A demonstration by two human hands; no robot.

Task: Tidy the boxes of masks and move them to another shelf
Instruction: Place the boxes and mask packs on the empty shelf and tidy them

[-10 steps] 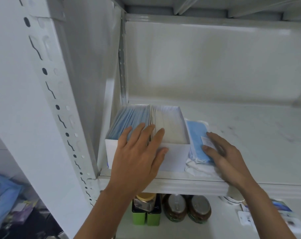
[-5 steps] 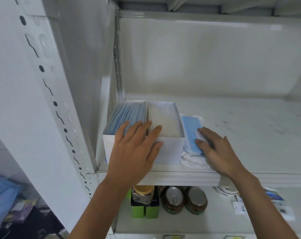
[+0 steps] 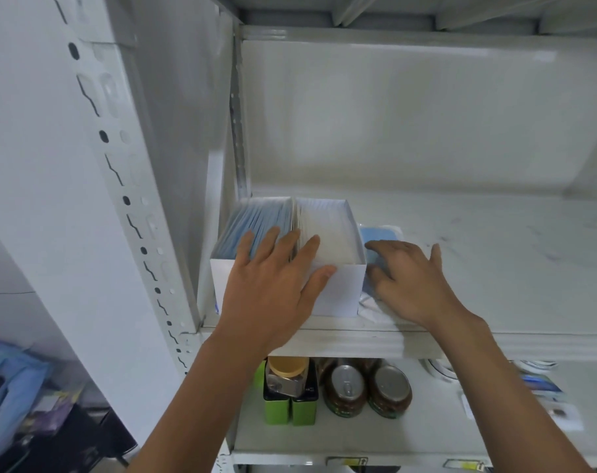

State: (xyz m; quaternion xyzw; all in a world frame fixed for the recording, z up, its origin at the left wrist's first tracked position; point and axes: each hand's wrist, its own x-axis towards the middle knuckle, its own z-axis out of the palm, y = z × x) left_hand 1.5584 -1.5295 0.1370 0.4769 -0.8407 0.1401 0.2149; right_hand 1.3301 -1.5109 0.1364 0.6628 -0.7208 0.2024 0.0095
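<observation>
On upper shelf (image 3: 478, 268), left corner: left hand (image 3: 273, 288) flat, fingers spread on two open mask boxes (image 3: 338, 288) (side by side). Right hand (image 3: 410, 281), fingers loosely apart, presses one loose blue mask stack (image 3: 382, 233) beside boxes.

White box (image 3: 341, 288), blue masks (image 3: 252, 223), green tins (image 3: 290, 409)

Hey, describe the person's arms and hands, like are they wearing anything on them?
Both the left hand and the right hand are bare: no gloves, rings, watch or bracelets show. The forearms are uncovered as far as the picture's edge, with no sleeves in view.
</observation>
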